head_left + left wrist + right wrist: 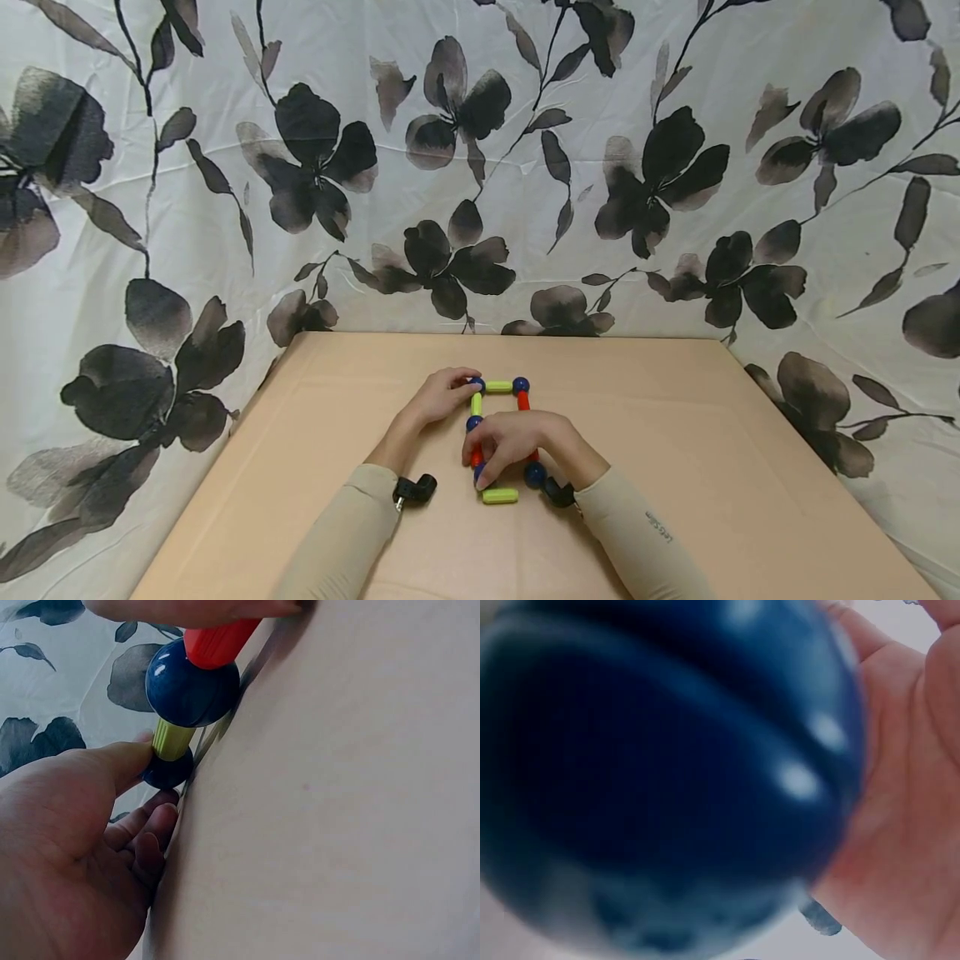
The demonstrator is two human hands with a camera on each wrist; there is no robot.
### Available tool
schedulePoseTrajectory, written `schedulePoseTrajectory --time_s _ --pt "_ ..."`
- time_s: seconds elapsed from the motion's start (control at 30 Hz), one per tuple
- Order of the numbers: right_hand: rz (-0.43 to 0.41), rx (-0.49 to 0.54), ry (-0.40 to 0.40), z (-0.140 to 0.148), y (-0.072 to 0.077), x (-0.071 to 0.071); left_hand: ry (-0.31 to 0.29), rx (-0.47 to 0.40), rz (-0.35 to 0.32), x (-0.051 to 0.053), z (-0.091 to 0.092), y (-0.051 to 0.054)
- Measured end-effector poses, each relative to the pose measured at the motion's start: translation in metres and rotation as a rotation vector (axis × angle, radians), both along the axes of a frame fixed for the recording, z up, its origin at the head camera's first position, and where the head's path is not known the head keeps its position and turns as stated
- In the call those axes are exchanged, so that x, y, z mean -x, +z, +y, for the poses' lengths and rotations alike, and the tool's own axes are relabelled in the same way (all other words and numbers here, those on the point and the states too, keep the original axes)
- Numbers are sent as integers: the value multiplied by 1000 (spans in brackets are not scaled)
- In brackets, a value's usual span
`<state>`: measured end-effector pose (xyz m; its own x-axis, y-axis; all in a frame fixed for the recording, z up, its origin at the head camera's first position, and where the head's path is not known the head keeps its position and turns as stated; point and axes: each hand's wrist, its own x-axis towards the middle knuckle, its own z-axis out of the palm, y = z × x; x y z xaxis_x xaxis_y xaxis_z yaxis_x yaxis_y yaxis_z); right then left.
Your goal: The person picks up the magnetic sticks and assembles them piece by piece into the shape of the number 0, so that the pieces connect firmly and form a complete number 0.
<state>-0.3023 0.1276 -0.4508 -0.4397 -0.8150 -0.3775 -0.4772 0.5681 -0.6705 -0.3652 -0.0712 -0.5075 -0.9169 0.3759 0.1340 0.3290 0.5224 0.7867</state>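
Blue balls and coloured building sticks form a tall rectangle. In the head view, my left hand [441, 395] pinches the blue ball [476, 384] at its far left corner; in the left wrist view its thumb lies against the yellow-green stick [173, 739] beside that ball. My right hand [512, 437] reaches across and grips the near left red stick [477, 456], its thumb at the near left blue ball [478, 474]. A yellow-green stick [500, 496] lies along the near side. Another blue ball [535, 475] sits by my right wrist and fills much of the right wrist view.
On the far side, a yellow-green stick [498, 387] meets a blue ball [521, 384], with a red stick [522, 400] running from it towards me. The tan tabletop [637, 383] ends against a floral cloth [547, 200].
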Motion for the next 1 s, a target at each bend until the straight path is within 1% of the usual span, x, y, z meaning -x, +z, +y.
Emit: schedulePoseTrajectory --time_s 0.17,0.4,0.53,0.67,0.73,0.8,0.9,1.0 --pt "53 2 -22 -4 -1 -3 -10 1 12 -1 -2 1" --pt "68 18 -39 -9 0 -9 -20 10 24 -3 -4 1" --pt "99 44 -50 -8 5 -11 -31 8 29 -4 -6 1" --pt "104 61 -96 -1 14 -12 -34 0 24 -4 -5 1" --pt "99 25 -113 1 18 -15 -30 -6 17 -3 -5 1" --pt "108 -41 -106 2 19 -18 -26 -11 9 -3 -4 0" --pt "146 -160 -83 -1 18 -24 -16 -14 0 -3 -4 0" --pt "216 -251 -62 -5 15 -30 -12 -11 -3 -3 -4 -1"
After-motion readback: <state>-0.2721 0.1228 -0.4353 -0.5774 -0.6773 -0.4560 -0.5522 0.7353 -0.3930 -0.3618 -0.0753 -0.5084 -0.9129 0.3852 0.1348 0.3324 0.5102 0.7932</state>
